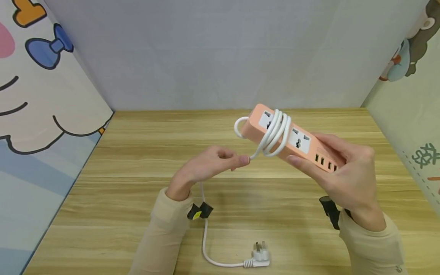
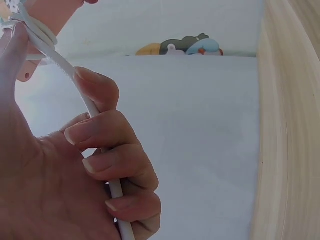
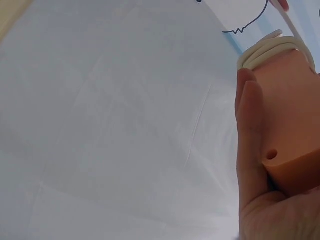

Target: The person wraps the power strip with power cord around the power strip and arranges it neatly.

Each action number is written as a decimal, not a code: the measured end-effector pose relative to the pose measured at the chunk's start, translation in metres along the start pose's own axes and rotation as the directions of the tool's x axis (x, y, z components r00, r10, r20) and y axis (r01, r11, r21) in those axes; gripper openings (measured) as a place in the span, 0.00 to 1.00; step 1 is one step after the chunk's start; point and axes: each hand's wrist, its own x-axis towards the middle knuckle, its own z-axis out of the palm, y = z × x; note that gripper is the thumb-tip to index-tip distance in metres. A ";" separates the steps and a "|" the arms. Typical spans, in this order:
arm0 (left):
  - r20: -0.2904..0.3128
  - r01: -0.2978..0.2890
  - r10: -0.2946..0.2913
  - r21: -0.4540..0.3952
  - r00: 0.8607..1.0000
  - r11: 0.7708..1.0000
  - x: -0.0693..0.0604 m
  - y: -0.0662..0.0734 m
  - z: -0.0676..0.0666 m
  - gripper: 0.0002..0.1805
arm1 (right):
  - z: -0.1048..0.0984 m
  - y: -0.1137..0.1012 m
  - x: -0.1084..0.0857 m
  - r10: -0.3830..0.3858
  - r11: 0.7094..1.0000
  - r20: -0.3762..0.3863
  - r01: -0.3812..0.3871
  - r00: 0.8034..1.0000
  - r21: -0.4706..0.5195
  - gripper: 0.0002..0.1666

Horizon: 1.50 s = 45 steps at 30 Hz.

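A pink power strip [image 1: 299,141] with white sockets and several USB ports is held tilted above the table. Its near end lies in my right hand [image 1: 354,172], thumb along the front edge and fingers behind. White cord [image 1: 276,131] loops several times round the strip's far part. My left hand [image 1: 209,166] holds the cord just left of the loops; in the left wrist view the fingers curl round the cord [image 2: 65,65]. From that hand the cord drops to the table and ends in a white plug [image 1: 260,255], prongs up. The right wrist view shows the strip's underside [image 3: 290,110].
The wooden table [image 1: 137,152] spreads beneath both hands, with a pale wall [image 1: 223,57] behind it. Cartoon-printed panels stand at the left [image 1: 51,95] and right [image 1: 412,114]. Black wrist cameras are strapped to both sleeves.
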 end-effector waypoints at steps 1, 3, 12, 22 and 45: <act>-0.005 0.005 -0.005 -0.006 1.000 1.000 0.000 0.000 0.000 0.26 | 0.000 0.001 0.000 -0.006 1.000 0.001 0.006 1.000 -0.002 0.29; -0.022 0.012 -0.013 -0.014 1.000 1.000 0.001 -0.001 0.000 0.24 | -0.001 0.002 -0.001 -0.017 1.000 0.006 0.017 1.000 -0.005 0.29; -0.105 0.059 -0.070 -0.106 0.992 0.993 0.004 -0.005 0.001 0.21 | -0.002 0.007 -0.002 -0.049 0.998 0.047 0.051 0.998 -0.034 0.29; -0.350 -0.005 -0.048 -0.152 0.936 0.988 0.020 -0.021 0.003 0.20 | -0.001 0.001 -0.007 -0.080 0.996 0.209 0.084 0.975 -0.011 0.31; -0.426 0.037 -0.080 -0.110 0.901 0.993 0.018 -0.017 0.008 0.25 | 0.002 -0.004 -0.008 -0.112 0.994 0.367 0.110 0.923 0.027 0.31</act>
